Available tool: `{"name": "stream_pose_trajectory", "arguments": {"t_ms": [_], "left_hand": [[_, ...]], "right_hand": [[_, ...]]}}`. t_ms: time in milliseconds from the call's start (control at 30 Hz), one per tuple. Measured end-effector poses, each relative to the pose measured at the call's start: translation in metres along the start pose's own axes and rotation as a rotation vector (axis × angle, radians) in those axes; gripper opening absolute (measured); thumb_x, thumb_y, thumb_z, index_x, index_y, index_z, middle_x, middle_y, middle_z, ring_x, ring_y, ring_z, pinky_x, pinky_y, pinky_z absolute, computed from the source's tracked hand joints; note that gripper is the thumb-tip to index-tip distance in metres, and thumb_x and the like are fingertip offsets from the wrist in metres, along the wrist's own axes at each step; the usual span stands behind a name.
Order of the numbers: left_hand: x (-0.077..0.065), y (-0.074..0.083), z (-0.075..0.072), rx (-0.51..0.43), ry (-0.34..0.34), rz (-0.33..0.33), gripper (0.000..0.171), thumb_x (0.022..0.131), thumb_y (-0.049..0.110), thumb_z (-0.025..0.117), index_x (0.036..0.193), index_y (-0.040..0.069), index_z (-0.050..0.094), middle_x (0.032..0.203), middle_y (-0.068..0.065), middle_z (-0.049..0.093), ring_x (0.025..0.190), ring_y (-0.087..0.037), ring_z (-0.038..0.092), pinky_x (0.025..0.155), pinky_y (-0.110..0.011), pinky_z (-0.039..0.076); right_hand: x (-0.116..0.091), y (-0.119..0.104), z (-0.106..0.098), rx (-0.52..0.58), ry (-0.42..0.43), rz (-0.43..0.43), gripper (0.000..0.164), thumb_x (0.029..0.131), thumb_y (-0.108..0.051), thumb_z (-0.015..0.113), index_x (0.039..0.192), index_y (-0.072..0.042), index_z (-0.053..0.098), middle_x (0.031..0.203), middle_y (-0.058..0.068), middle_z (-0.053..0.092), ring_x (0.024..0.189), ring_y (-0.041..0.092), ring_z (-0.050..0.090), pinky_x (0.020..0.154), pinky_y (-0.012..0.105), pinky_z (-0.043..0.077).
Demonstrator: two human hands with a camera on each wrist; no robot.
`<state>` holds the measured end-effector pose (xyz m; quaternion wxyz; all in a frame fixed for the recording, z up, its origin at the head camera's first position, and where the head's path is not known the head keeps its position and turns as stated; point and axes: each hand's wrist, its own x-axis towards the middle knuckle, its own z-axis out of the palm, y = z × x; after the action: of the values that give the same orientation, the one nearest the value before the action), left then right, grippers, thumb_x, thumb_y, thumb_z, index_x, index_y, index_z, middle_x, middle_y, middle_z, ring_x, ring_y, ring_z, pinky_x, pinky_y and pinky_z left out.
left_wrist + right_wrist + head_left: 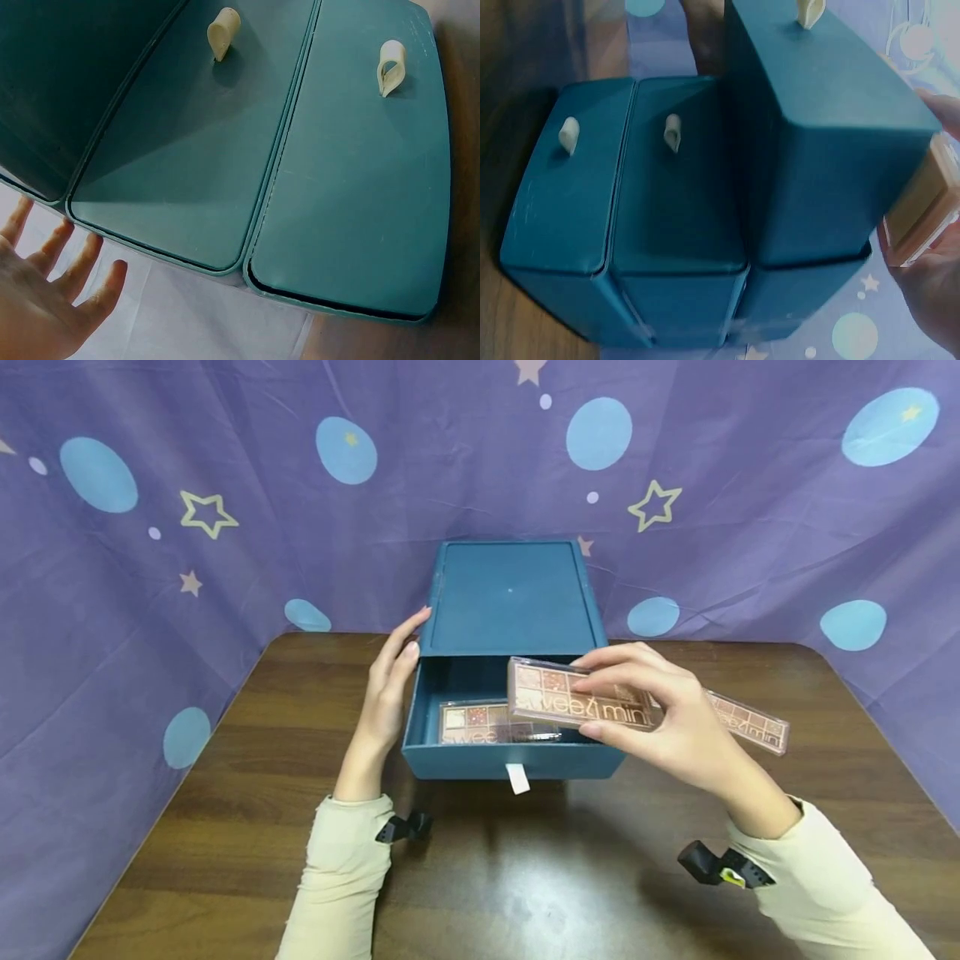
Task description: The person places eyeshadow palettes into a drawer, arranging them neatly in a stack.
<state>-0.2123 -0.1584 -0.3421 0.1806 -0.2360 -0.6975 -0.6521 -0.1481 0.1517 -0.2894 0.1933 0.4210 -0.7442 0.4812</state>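
Note:
A teal drawer cabinet [517, 597] stands with its top drawer [457, 763] pulled out. My right hand [678, 714] pinches an eyeshadow palette [543, 693] over the drawer's right part, thumb beneath and fingers on top. In the right wrist view that palette [919, 206] appears edge-on beside the drawer. Inside the drawer lies a similar palette [476, 720], partly covered by the held one. My left hand [384, 702] is at the cabinet's left side, fingertips against it. The left wrist view shows these fingers [105, 292] spread and fairly straight.
Another palette [757, 727] lies to the right, partly behind my right hand. Two closed drawers [679, 202] sit below the pulled-out one, each with a cream loop tab [673, 133]. All stands on a brown wooden table [225, 827], before a purple patterned cloth [465, 460].

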Motion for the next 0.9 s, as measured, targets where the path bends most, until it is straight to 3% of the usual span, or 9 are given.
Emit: {"name": "stream_pose_trajectory", "arguments": {"t_ms": [233, 500, 733, 900], "left_hand": [[-0.001, 0.001, 0.0, 0.001, -0.001, 0.002, 0.048, 0.101, 0.017, 0.041, 0.145, -0.002, 0.046, 0.149, -0.011, 0.047, 0.141, -0.018, 0.035, 0.116, -0.036, 0.025], [-0.001, 0.0, 0.0, -0.001, 0.004, 0.005, 0.048, 0.101, 0.018, 0.041, 0.144, -0.002, 0.047, 0.149, -0.011, 0.047, 0.14, -0.017, 0.036, 0.116, -0.036, 0.025], [-0.001, 0.0, 0.0, 0.001, 0.007, 0.0, 0.048, 0.101, 0.019, 0.041, 0.144, -0.001, 0.047, 0.149, -0.009, 0.047, 0.139, -0.016, 0.037, 0.115, -0.035, 0.026], [-0.001, 0.0, 0.0, 0.0, 0.004, 0.002, 0.047, 0.101, 0.019, 0.041, 0.144, 0.0, 0.047, 0.149, -0.009, 0.047, 0.14, -0.016, 0.036, 0.115, -0.036, 0.025]], "right_hand": [[0.012, -0.005, 0.009, -0.043, -0.096, 0.099, 0.041, 0.075, -0.005, 0.084, 0.113, -0.016, 0.074, 0.121, -0.003, 0.065, 0.11, 0.015, 0.056, 0.083, 0.025, 0.043], [0.026, -0.008, 0.017, -0.076, -0.248, 0.198, 0.032, 0.083, -0.021, 0.082, 0.113, -0.023, 0.074, 0.122, -0.008, 0.062, 0.105, 0.01, 0.055, 0.073, 0.025, 0.046], [0.04, -0.009, 0.019, -0.095, -0.364, 0.21, 0.028, 0.085, -0.028, 0.079, 0.112, -0.023, 0.074, 0.12, -0.008, 0.063, 0.115, 0.01, 0.053, 0.09, 0.033, 0.049], [0.047, -0.009, 0.022, -0.136, -0.422, 0.204, 0.029, 0.085, -0.03, 0.08, 0.112, -0.021, 0.073, 0.115, -0.012, 0.065, 0.11, 0.009, 0.055, 0.091, 0.034, 0.047]]}}
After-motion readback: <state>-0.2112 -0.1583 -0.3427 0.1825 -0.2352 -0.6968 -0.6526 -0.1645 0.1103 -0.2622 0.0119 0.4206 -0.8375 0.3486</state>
